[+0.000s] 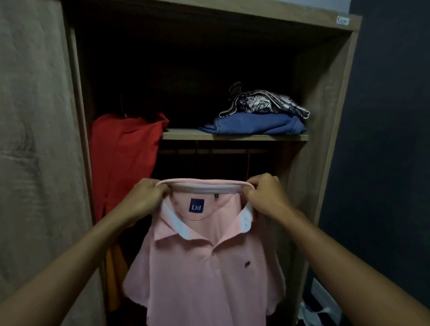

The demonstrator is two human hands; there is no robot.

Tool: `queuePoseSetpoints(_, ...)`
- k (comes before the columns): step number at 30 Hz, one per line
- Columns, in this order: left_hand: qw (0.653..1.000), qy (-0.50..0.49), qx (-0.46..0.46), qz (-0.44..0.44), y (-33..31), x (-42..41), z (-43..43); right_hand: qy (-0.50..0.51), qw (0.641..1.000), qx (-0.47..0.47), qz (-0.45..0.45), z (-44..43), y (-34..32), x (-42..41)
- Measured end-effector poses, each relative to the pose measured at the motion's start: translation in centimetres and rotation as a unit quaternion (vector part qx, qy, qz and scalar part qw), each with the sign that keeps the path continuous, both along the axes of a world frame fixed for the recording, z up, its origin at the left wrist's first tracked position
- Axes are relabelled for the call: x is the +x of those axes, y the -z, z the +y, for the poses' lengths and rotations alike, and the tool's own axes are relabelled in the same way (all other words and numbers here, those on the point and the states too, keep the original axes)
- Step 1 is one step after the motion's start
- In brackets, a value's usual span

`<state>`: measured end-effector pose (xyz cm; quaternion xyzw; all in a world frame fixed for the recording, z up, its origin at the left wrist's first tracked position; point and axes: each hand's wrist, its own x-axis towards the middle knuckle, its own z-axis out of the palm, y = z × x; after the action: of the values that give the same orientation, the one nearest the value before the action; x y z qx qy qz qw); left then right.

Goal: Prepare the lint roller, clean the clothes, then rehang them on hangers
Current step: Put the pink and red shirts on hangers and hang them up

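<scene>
A pink polo shirt (199, 277) is held up in front of an open wardrobe (322, 120). Its collar is pinched at the left end by the left hand (145, 196), at the right end by the right hand (264, 195), fingers curled on the fabric. "Ltd" is read on a navy neck label (196, 206); the small size tag beside it is unreadable. A red shirt (123, 155) is hung behind. Folded blue (258, 126) and patterned clothes (262, 103) are stacked on the shelf (185, 134).

There are two hands, a left hand (145, 198) and a right hand (265, 195); one pink shirt (199, 277), one red shirt (124, 155), one orange garment (115, 278), one blue folded garment (258, 126), one patterned cloth (262, 103), one shelf (236, 137).
</scene>
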<state>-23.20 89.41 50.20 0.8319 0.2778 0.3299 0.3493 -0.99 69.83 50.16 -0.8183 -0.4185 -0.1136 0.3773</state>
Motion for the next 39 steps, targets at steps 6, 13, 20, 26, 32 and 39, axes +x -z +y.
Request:
queuePoseSetpoints(6,0.995,0.021,-0.086,-0.036,1.7,3.5,-1.6,-0.158,0.972,-0.101,0.139,1.9,3.9,2.8)
queuePoseSetpoints(13,0.999,-0.036,-0.005,-0.004,3.6,7.5,-0.7,-0.052,0.994,0.019,0.100,7.1,5.9,6.4)
queuePoseSetpoints(20,0.996,-0.079,0.034,0.012,4.2,9.0,1.0,0.005,0.997,-0.074,-0.022,13.0,5.5,9.6)
queuePoseSetpoints(26,0.992,-0.112,0.052,0.009,4.8,8.9,1.6,0.005,0.992,-0.124,0.007,15.9,6.5,10.5)
queuePoseSetpoints(32,0.992,-0.116,0.047,0.008,4.8,8.0,1.3,-0.021,0.995,0.035,0.090,16.7,6.7,9.7)
queuePoseSetpoints(39,0.993,-0.115,0.033,0.001,5.5,6.3,0.8,-0.043,0.986,0.120,0.107,12.2,9.8,5.4)
